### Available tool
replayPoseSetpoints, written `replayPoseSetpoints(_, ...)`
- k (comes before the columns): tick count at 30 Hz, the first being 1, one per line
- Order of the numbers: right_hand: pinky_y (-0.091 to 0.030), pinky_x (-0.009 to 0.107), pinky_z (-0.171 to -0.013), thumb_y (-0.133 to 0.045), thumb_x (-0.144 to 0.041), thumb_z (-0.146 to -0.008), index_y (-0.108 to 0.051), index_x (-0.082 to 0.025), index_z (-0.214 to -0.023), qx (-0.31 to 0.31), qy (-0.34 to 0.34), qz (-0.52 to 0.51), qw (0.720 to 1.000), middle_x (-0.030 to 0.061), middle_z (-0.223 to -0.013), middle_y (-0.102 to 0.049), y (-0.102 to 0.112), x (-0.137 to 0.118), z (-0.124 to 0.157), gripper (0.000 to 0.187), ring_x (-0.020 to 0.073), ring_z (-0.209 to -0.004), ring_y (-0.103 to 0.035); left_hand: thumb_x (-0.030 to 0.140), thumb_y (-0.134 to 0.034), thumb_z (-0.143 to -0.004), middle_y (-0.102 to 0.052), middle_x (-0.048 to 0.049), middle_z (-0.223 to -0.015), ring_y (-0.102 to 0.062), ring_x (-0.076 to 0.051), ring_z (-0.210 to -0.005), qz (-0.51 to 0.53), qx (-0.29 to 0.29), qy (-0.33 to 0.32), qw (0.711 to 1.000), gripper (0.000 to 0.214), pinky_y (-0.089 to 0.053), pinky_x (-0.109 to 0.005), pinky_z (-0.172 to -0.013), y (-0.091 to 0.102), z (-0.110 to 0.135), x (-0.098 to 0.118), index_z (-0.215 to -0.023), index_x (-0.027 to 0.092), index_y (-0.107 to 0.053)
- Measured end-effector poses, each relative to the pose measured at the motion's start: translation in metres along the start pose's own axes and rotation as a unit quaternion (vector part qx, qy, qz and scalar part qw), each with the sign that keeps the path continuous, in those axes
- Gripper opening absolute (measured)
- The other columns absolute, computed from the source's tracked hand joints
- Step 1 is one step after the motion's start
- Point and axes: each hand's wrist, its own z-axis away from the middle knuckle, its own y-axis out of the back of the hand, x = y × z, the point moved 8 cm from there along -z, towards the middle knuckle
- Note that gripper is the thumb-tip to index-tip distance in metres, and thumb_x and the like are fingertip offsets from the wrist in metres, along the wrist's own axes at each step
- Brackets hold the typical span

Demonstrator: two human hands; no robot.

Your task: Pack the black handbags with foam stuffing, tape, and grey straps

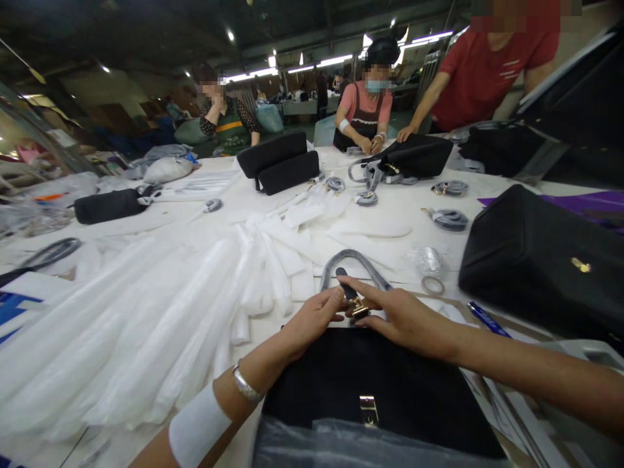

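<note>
White surface (pixel 146 224) fills a dim hall under strip lights, spread with foam sheets (pixel 160 312). At its near edge lies a black handbag (pixel 361 370); left hand (pixel 312 318) and right hand (pixel 404 315) fingers pinch its gold clasp (pixel 358 307).

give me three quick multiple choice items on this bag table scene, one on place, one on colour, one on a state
1. Where is the gold metal clasp that both hands touch?
A. at the far edge of the flat black handbag
B. on the white foam sheets
C. on the blue pen

2. What colour is the curved handle strap?
A. red
B. grey
C. yellow

3. How is the left hand?
A. flat on the table
B. fingers pinched at the clasp
C. holding the pen

Answers: 1 A, it sits at the bag's far edge; 2 B, the strap looks grey; 3 B, its fingertips meet the right hand at the clasp.
</note>
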Motion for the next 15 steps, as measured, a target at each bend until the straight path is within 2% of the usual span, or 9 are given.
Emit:
replayPoseSetpoints(2,-0.051,0.039,-0.089,-0.059,-0.019,-0.085,-0.018,-0.034,-0.153,0.013,0.007,0.038,0.999,0.0018,-0.108,-0.074,-0.003,-0.007,0.008,0.082,0.0246,-0.1,-0.07,0.052,-0.053,-0.091,-0.072,-0.0082,-0.104,-0.065,-0.023,-0.1,0.064,0.02,-0.019,0.998,0.045,-0.05,-0.033,-0.087,-0.001,-0.003,0.01,-0.11,0.014,-0.069)
replayPoseSetpoints(5,-0.051,0.037,-0.09,-0.062,-0.022,-0.084,-0.005,-0.029,-0.155,0.064,-0.029,0.01,0.997,0.0,-0.097,-0.077,-0.001,-0.005,0.016,0.091,0.0224,-0.098,-0.071,0.042,-0.067,-0.084,-0.074,-0.0071,-0.094,-0.067,-0.023,-0.094,0.06,0.085,-0.058,0.993,0.032,-0.049,-0.031,-0.086,0.006,0.0,0.029,-0.095,0.013,-0.074)
replayPoseSetpoints(6,-0.05,0.036,-0.091,-0.062,-0.023,-0.084,-0.008,-0.029,-0.155,0.077,-0.041,0.004,0.996,-0.0003,-0.096,-0.077,-0.001,-0.001,0.018,0.09,0.0218,-0.098,-0.07,0.04,-0.068,-0.083,-0.075,-0.0069,-0.092,-0.067,-0.023,-0.092,0.048,0.103,-0.07,0.991,0.029,-0.05,-0.03,-0.084,0.008,0.003,0.035,-0.093,0.013,-0.075)
replayPoseSetpoints(7,-0.05,0.035,-0.09,-0.063,-0.024,-0.084,-0.019,-0.03,-0.153,0.081,-0.053,0.014,0.995,-0.0005,-0.096,-0.077,-0.003,0.003,0.018,0.082,0.0217,-0.098,-0.07,0.038,-0.069,-0.083,-0.075,-0.0067,-0.09,-0.068,-0.022,-0.09,0.031,0.117,-0.082,0.989,0.027,-0.05,-0.03,-0.083,0.01,0.007,0.042,-0.091,0.014,-0.076)
replayPoseSetpoints(8,-0.051,0.035,-0.087,-0.062,-0.025,-0.085,-0.036,-0.031,-0.147,0.073,-0.063,0.043,0.994,-0.0002,-0.096,-0.077,-0.006,0.008,0.019,0.068,0.0224,-0.097,-0.07,0.037,-0.069,-0.083,-0.075,-0.0062,-0.088,-0.068,-0.022,-0.088,0.011,0.128,-0.095,0.987,0.025,-0.05,-0.029,-0.081,0.01,0.012,0.05,-0.089,0.014,-0.076)
replayPoseSetpoints(10,-0.052,0.035,-0.08,-0.059,-0.029,-0.087,-0.068,-0.03,-0.116,0.027,-0.085,0.135,0.987,0.0021,-0.092,-0.077,-0.016,0.02,0.02,0.03,0.025,-0.09,-0.071,0.036,-0.068,-0.084,-0.076,-0.0049,-0.085,-0.069,-0.021,-0.084,-0.025,0.133,-0.112,0.984,0.022,-0.051,-0.028,-0.079,0.007,0.025,0.061,-0.088,0.016,-0.077)
replayPoseSetpoints(12,-0.052,0.037,-0.076,-0.055,-0.029,-0.089,-0.075,-0.026,-0.092,-0.014,-0.077,0.215,0.974,0.0054,-0.088,-0.077,-0.025,0.026,0.024,0.02,0.0268,-0.085,-0.071,0.035,-0.067,-0.085,-0.076,-0.0037,-0.086,-0.07,-0.021,-0.084,-0.051,0.115,-0.109,0.986,0.021,-0.052,-0.028,-0.079,0.0,0.038,0.066,-0.089,0.017,-0.077)
replayPoseSetpoints(13,-0.051,0.039,-0.079,-0.054,-0.026,-0.09,-0.075,-0.024,-0.094,-0.014,-0.053,0.235,0.97,0.0072,-0.091,-0.076,-0.026,0.023,0.028,0.021,0.0274,-0.089,-0.07,0.034,-0.066,-0.086,-0.076,-0.003,-0.088,-0.07,-0.02,-0.085,-0.063,0.1,-0.105,0.987,0.02,-0.053,-0.028,-0.08,-0.005,0.046,0.066,-0.091,0.018,-0.077)
replayPoseSetpoints(15,-0.047,0.043,-0.091,-0.051,-0.019,-0.09,-0.07,-0.022,-0.11,0.03,0.019,0.238,0.97,0.01,-0.109,-0.073,-0.024,0.008,0.043,0.028,0.0273,-0.104,-0.064,0.031,-0.065,-0.087,-0.077,-0.0013,-0.095,-0.07,-0.02,-0.09,-0.09,0.072,-0.094,0.989,0.018,-0.052,-0.027,-0.085,-0.014,0.062,0.062,-0.096,0.021,-0.077)
